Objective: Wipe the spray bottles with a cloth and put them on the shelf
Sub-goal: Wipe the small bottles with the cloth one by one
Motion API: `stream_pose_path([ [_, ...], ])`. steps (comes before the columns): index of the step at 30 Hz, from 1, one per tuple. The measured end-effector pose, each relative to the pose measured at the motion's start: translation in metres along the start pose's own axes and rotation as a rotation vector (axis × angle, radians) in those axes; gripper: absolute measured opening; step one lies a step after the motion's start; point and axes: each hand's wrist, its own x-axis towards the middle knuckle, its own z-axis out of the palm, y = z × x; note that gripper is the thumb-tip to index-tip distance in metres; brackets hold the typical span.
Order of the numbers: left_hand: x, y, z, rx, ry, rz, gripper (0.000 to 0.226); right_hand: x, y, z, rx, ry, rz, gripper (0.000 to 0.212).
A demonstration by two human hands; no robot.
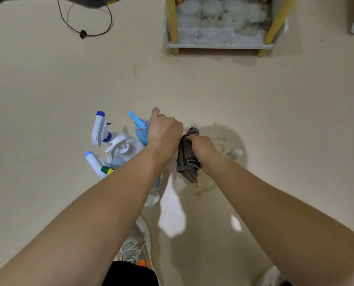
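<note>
A person stands over a cluster of spray bottles (118, 147) on a beige floor (48, 89), both bare arms stretched down towards them. The right hand (203, 151) has its grip clamped on a dark, crumpled cloth (187, 155), which hangs from the fist and touches the side of the left hand (164, 131). The left hand's fingers are curled and its thumb sticks up; it overlaps a light blue bottle (141, 133) with a blue trigger, but the back of the hand hides the fingers, so it cannot be told whether that grip closes on anything. Left of it stand 3 white bottles, 1 with a dark blue nozzle (100, 129). A small capped bottle (235, 153) stands just beside the right wrist, apart from the cluster. The shelf (219, 46), grey and stained with yellow legs, stands well apart from the bottles at the far side of the floor. A dark cord (85, 34) loops on the floor to its left. A laced shoe (134, 246) shows below the arms.
</note>
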Motion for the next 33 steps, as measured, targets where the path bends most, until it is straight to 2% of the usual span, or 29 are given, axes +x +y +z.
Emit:
stream_pose_path([
  [7,-0.011,-0.011,0.003,-0.061,-0.043,-0.060,0.023,-0.025,-0.006,-0.012,-0.030,0.025,-0.029,0.023],
  [12,-0.029,-0.011,-0.014,-0.142,0.044,-0.078,0.008,-0.069,-0.026,-0.039,-0.036,0.059,-0.138,0.028],
  [16,-0.043,0.007,-0.027,-0.358,0.079,-0.093,0.027,-0.100,-0.034,-0.078,0.000,0.132,-0.291,0.024],
  [22,-0.054,0.058,-0.028,-0.827,-0.049,-0.076,0.052,-0.120,-0.009,-0.141,0.099,0.310,-0.326,0.020],
  [29,-0.036,0.112,-0.002,-1.000,-0.102,-0.063,0.073,-0.097,0.034,-0.173,0.090,0.364,-0.207,0.020],
  [33,-0.014,0.130,0.009,-1.013,-0.060,-0.056,0.070,-0.075,0.048,-0.177,0.094,0.331,-0.150,0.025],
])
